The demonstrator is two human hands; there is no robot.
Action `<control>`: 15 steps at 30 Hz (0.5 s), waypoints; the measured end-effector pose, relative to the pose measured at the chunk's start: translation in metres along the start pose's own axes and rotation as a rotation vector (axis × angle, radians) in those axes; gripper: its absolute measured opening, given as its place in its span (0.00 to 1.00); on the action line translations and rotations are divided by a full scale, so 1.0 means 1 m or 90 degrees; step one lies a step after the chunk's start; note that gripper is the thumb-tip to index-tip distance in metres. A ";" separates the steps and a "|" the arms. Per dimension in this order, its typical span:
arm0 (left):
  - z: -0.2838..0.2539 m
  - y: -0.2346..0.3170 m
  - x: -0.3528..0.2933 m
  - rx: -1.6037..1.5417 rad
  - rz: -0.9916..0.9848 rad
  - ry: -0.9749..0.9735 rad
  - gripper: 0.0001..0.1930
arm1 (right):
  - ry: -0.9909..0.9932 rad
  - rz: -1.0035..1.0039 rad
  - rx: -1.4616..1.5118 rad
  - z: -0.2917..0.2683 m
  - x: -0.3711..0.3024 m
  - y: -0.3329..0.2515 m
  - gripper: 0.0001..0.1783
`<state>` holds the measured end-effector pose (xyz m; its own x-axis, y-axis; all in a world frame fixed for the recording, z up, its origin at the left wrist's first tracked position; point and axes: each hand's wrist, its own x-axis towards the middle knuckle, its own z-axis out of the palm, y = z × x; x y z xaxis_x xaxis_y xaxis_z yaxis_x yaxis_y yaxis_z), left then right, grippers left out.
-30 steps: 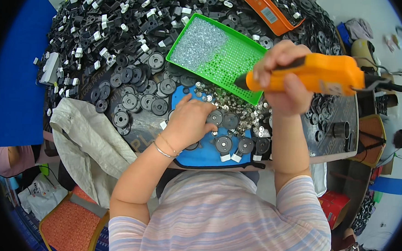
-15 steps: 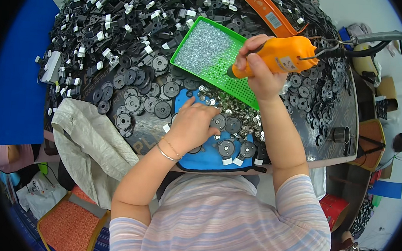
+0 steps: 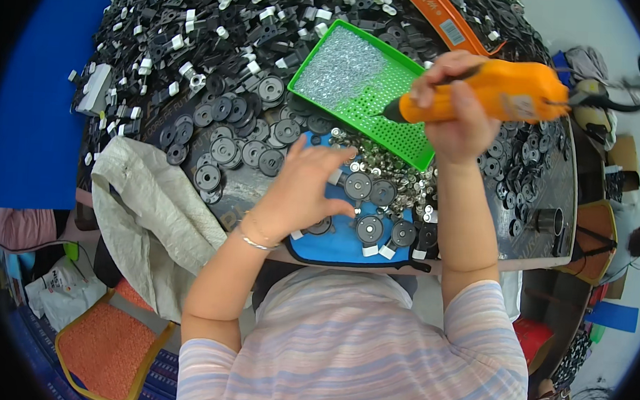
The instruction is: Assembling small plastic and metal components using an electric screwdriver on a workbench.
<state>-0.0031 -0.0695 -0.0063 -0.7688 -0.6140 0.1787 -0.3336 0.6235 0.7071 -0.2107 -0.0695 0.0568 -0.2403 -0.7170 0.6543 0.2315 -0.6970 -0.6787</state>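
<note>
My right hand point(image 3: 461, 110) is wrapped round an orange electric screwdriver point(image 3: 513, 91), its dark tip pointing left over the green perforated tray point(image 3: 394, 133). Small silvery screws point(image 3: 341, 68) are heaped in the tray's left part. My left hand point(image 3: 308, 184) hovers above the blue mat point(image 3: 339, 249), thumb and fingers apart, with nothing held. Just right of it lie round black discs point(image 3: 357, 186) with white-tipped tabs, several in a cluster. Beside them spreads a pile of small shiny metal parts point(image 3: 402, 177). Part of the mat is hidden under my left hand.
Black parts with white ends point(image 3: 221, 25) cover the far left of the table. Loose black discs point(image 3: 224, 150) lie left of the mat, more at the right. An orange strip point(image 3: 448, 21) lies far back, a metal cup point(image 3: 549, 220) near the right edge, and pale cloth point(image 3: 140, 200) at front left.
My left hand has lifted off the discs, its fingers spreading wider. My right hand has swung the screwdriver rightward, and its tip still points over the tray. The whole view has shifted slightly.
</note>
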 end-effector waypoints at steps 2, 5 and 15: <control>-0.020 -0.001 -0.011 -0.010 -0.032 0.043 0.35 | -0.042 0.019 0.078 0.008 -0.002 -0.014 0.09; -0.026 -0.014 -0.032 0.031 -0.088 0.050 0.28 | -0.096 0.089 0.119 0.027 -0.018 -0.020 0.11; -0.016 -0.021 -0.038 0.077 -0.090 0.090 0.22 | -0.189 0.164 0.036 0.064 -0.042 0.001 0.14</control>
<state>0.0423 -0.0669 -0.0174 -0.6289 -0.7556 0.1833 -0.5017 0.5745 0.6467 -0.1396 -0.0405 0.0498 0.1132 -0.8350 0.5385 0.3023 -0.4873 -0.8192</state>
